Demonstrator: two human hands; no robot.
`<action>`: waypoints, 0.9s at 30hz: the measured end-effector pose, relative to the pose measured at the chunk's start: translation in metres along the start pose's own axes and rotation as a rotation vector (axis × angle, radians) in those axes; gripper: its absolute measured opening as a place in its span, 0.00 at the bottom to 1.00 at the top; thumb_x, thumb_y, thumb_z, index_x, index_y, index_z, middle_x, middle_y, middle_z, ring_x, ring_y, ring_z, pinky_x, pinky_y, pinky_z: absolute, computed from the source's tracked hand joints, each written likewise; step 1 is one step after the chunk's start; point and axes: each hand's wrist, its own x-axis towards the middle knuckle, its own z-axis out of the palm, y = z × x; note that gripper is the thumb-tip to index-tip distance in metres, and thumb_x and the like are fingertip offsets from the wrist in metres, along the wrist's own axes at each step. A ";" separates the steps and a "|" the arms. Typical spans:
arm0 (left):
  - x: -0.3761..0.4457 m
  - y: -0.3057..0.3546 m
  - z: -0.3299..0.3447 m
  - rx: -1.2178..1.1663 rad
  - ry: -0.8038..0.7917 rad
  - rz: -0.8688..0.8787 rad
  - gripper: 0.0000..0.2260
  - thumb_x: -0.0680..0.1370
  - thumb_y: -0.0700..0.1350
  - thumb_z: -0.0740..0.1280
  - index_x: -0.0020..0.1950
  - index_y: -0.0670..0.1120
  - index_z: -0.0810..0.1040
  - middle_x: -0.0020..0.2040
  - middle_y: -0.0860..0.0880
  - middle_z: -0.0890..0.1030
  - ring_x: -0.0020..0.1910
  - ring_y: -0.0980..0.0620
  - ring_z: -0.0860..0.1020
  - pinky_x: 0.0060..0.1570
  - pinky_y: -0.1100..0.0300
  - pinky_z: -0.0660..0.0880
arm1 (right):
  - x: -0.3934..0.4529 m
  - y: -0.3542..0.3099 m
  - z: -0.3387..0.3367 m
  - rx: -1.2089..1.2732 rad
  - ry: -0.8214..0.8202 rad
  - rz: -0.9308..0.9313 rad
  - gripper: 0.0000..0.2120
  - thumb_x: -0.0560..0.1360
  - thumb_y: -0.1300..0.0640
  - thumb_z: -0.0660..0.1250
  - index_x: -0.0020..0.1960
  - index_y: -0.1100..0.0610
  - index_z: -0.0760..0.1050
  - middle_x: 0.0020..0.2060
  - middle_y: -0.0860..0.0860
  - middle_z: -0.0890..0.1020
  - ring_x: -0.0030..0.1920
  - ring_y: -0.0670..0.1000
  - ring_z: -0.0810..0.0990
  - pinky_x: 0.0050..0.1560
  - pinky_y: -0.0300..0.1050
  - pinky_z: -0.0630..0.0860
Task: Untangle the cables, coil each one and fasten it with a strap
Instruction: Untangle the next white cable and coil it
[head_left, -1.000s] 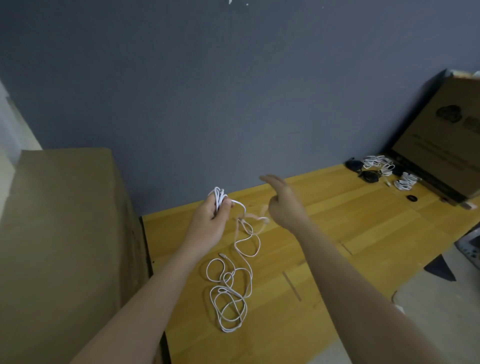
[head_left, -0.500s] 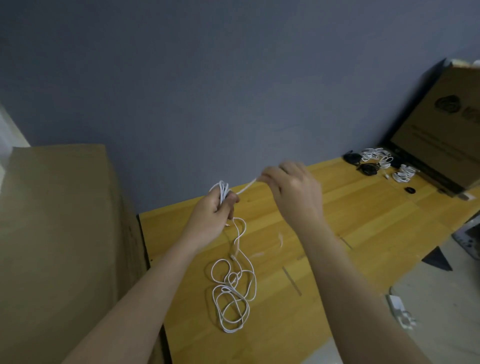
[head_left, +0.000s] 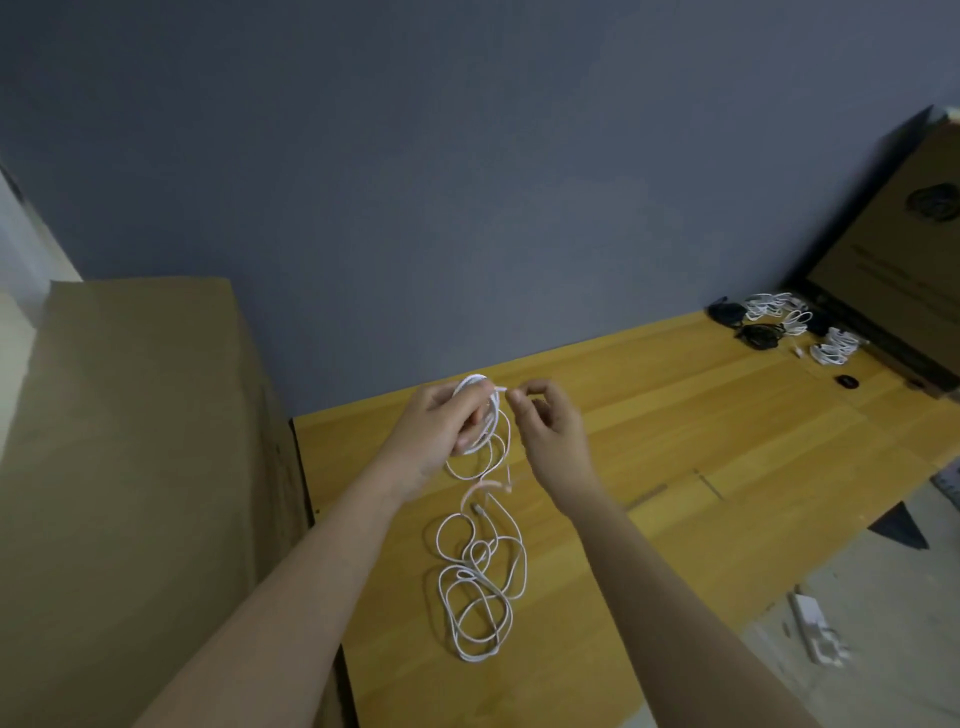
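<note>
Plainly the coiling step is in hand; the left hand (head_left: 441, 421) curls its grip round a small coil (head_left: 480, 413) of the white cable (head_left: 478, 587), and the right hand (head_left: 550, 431), at three o'clock of it, pinches the strand feeding in; the slack lies tangled on the table (head_left: 701, 415) at six o'clock — the next move likely calls for another loop laid on, with knots eased out first.
</note>
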 end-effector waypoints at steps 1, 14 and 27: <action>0.001 0.000 -0.002 0.011 0.035 -0.007 0.18 0.81 0.43 0.59 0.31 0.45 0.65 0.20 0.52 0.62 0.21 0.56 0.60 0.26 0.65 0.61 | -0.004 0.004 -0.004 -0.099 -0.009 -0.054 0.05 0.78 0.52 0.64 0.44 0.51 0.74 0.25 0.48 0.67 0.25 0.45 0.63 0.26 0.38 0.61; 0.002 0.002 -0.003 -0.237 0.043 -0.014 0.18 0.78 0.56 0.56 0.39 0.44 0.73 0.21 0.53 0.61 0.22 0.58 0.59 0.24 0.70 0.62 | 0.020 -0.024 -0.051 -0.735 0.295 -0.145 0.19 0.83 0.46 0.49 0.62 0.51 0.73 0.33 0.50 0.77 0.39 0.60 0.76 0.35 0.48 0.63; 0.003 -0.007 0.005 -0.233 0.085 0.009 0.12 0.83 0.45 0.56 0.44 0.43 0.72 0.30 0.51 0.78 0.25 0.56 0.73 0.28 0.67 0.71 | -0.027 0.051 0.015 -1.182 -0.006 -0.409 0.16 0.77 0.47 0.54 0.44 0.51 0.78 0.21 0.50 0.76 0.19 0.54 0.76 0.19 0.36 0.58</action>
